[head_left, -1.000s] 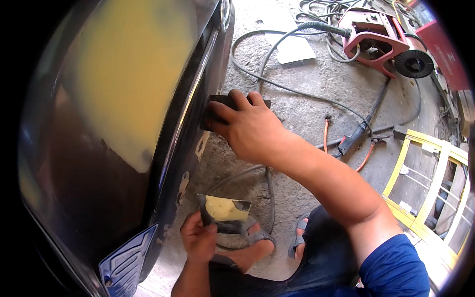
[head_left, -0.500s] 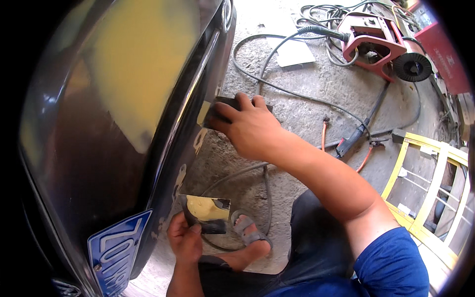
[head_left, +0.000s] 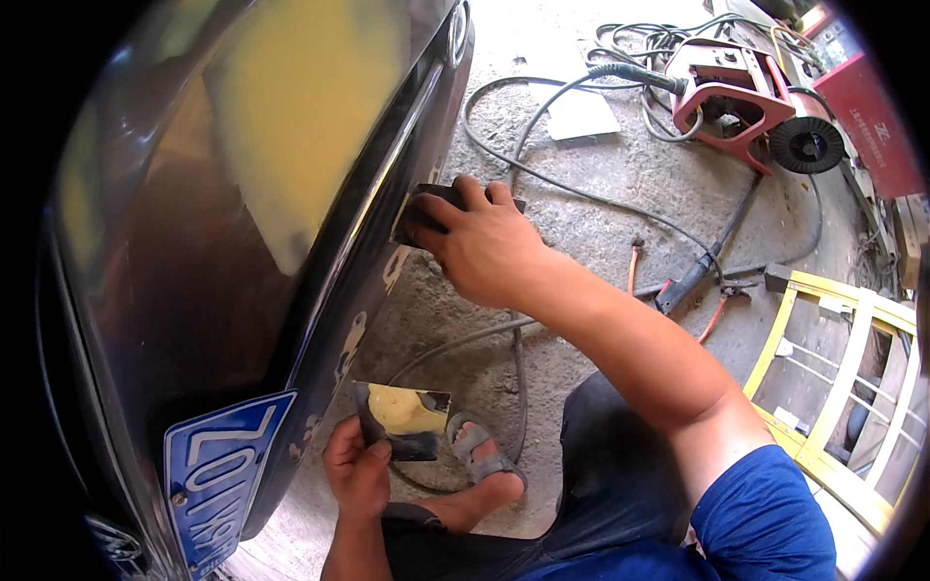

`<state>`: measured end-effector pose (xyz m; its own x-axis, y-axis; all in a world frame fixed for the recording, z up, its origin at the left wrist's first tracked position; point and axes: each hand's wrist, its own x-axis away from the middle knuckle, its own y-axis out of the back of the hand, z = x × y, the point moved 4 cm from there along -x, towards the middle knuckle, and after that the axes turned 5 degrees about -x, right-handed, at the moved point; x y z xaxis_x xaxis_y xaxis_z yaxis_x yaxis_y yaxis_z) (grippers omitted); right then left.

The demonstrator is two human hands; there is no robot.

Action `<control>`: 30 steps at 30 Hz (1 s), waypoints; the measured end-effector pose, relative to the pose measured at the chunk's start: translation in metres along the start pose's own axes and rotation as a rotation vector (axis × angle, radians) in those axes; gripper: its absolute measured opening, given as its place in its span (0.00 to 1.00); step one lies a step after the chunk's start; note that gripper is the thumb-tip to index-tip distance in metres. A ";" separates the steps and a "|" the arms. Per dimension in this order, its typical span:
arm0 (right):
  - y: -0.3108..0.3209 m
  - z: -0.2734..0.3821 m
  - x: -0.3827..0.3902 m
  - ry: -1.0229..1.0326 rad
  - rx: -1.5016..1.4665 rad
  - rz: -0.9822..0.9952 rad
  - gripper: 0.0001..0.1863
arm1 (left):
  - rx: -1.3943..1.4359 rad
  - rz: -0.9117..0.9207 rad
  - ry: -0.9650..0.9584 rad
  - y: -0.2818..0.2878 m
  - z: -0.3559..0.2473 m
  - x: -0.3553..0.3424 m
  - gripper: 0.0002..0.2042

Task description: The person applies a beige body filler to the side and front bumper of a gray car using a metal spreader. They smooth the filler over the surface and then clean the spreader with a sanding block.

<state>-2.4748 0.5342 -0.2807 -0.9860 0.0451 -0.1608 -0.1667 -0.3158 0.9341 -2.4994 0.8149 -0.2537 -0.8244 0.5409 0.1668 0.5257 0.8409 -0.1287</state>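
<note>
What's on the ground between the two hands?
In the head view, between the right hand and left hand: bare concrete floor crossed by a grey cable.

Counts, car rear and floor.
2 hands: right hand (head_left: 484,247) on 1 dark sanding block (head_left: 431,208), left hand (head_left: 356,474) holding 1 metal plate (head_left: 399,418) with 1 yellow filler blob on it. 1 dark car body (head_left: 194,290), 1 big yellow filler patch (head_left: 300,107), 1 blue number plate (head_left: 218,474). 1 sandalled foot (head_left: 480,465). 1 red welder (head_left: 727,92) with 1 wire spool (head_left: 806,145). 1 yellow frame (head_left: 843,378). 1 white sheet (head_left: 579,114) on floor. Cables tangled, count unclear.
</note>
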 end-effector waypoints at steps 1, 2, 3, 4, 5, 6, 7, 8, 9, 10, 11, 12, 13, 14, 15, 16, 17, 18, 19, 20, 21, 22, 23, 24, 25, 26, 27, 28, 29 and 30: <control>-0.001 0.000 -0.001 0.005 0.007 0.003 0.24 | -0.003 -0.002 0.010 0.001 0.001 0.000 0.20; -0.001 0.000 -0.001 0.009 0.014 0.008 0.24 | -0.006 -0.004 0.006 0.000 0.000 0.000 0.20; -0.002 0.001 -0.002 0.013 0.021 0.013 0.23 | -0.009 -0.006 0.003 -0.001 0.000 0.001 0.20; -0.002 0.002 -0.002 0.020 0.038 0.011 0.23 | -0.012 -0.008 0.001 -0.001 0.000 0.001 0.20; -0.002 0.002 -0.003 0.024 0.056 0.010 0.23 | -0.012 -0.004 0.005 -0.001 0.000 0.001 0.20; -0.001 0.003 -0.004 0.028 0.074 0.009 0.23 | -0.012 -0.001 0.009 -0.001 0.001 0.000 0.20; -0.001 0.003 -0.004 0.017 0.061 0.036 0.23 | -0.013 0.003 0.013 0.000 0.001 0.000 0.20; 0.002 0.003 -0.006 0.007 0.046 0.064 0.23 | -0.024 0.003 0.015 0.000 0.001 -0.001 0.20; 0.004 0.004 -0.007 -0.003 0.032 0.092 0.23 | -0.036 0.003 0.017 -0.001 0.001 -0.002 0.20; 0.005 0.004 -0.006 -0.014 0.037 0.109 0.24 | -0.047 0.004 0.019 -0.002 0.001 -0.002 0.20; 0.005 0.006 -0.006 -0.023 0.043 0.126 0.24 | -0.046 0.005 0.025 -0.002 0.000 -0.003 0.20; 0.006 0.007 -0.006 -0.032 0.048 0.142 0.24 | -0.044 0.006 0.030 -0.002 0.000 -0.003 0.20; 0.005 0.007 -0.002 -0.037 0.036 0.127 0.24 | -0.042 0.008 0.035 -0.002 0.000 -0.004 0.20; 0.002 0.006 0.002 -0.041 0.025 0.112 0.24 | -0.039 0.010 0.035 -0.003 0.000 -0.004 0.20; -0.001 0.005 0.007 -0.044 0.015 0.096 0.24 | -0.036 0.011 0.035 -0.003 0.000 -0.005 0.20; -0.002 0.003 0.012 -0.036 0.023 0.075 0.24 | -0.034 0.012 0.035 -0.004 -0.001 -0.006 0.20; -0.001 0.002 0.016 -0.026 0.031 0.055 0.24 | -0.028 0.016 0.033 -0.003 -0.001 -0.006 0.20; -0.001 0.002 0.020 -0.016 0.037 0.035 0.24 | -0.022 0.019 0.032 -0.002 0.000 -0.006 0.20; -0.001 0.003 0.023 -0.019 0.026 0.008 0.24 | -0.016 0.020 0.031 -0.001 0.000 -0.005 0.20; 0.001 0.005 0.026 -0.022 0.013 -0.018 0.24 | -0.025 0.013 0.009 0.000 0.000 -0.004 0.20; 0.003 0.007 0.026 -0.025 -0.001 -0.044 0.23 | -0.034 0.006 -0.013 0.001 0.002 -0.003 0.20; 0.003 0.010 0.025 -0.016 -0.003 -0.043 0.23 | -0.043 -0.003 -0.035 0.002 0.002 -0.002 0.20; 0.003 0.012 0.023 -0.011 -0.005 -0.043 0.23 | -0.050 0.002 -0.013 0.002 0.002 -0.003 0.20; 0.002 0.014 0.020 -0.006 -0.007 -0.044 0.22 | -0.057 0.008 0.008 0.001 0.000 -0.003 0.20; 0.002 0.017 0.018 -0.006 -0.005 -0.038 0.22 | -0.064 0.013 0.029 0.001 -0.001 -0.004 0.20; 0.002 0.020 0.016 -0.004 -0.004 -0.032 0.22 | -0.057 0.024 0.029 0.000 -0.002 -0.004 0.20; 0.001 0.023 0.014 -0.002 -0.002 -0.026 0.21 | -0.049 0.037 0.028 -0.001 -0.003 -0.004 0.20; 0.000 0.025 0.012 0.002 0.010 -0.039 0.21 | -0.041 0.049 0.028 -0.001 -0.003 -0.004 0.20; -0.001 0.027 0.010 0.005 0.023 -0.050 0.21 | -0.044 0.045 0.029 0.000 -0.003 -0.004 0.20; -0.001 0.028 0.009 0.009 0.035 -0.062 0.21 | -0.046 0.041 0.030 0.001 -0.002 -0.003 0.20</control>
<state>-2.4841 0.5621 -0.2746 -0.9737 0.0550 -0.2209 -0.2274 -0.2791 0.9329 -2.4957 0.8145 -0.2525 -0.7956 0.5748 0.1913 0.5688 0.8174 -0.0907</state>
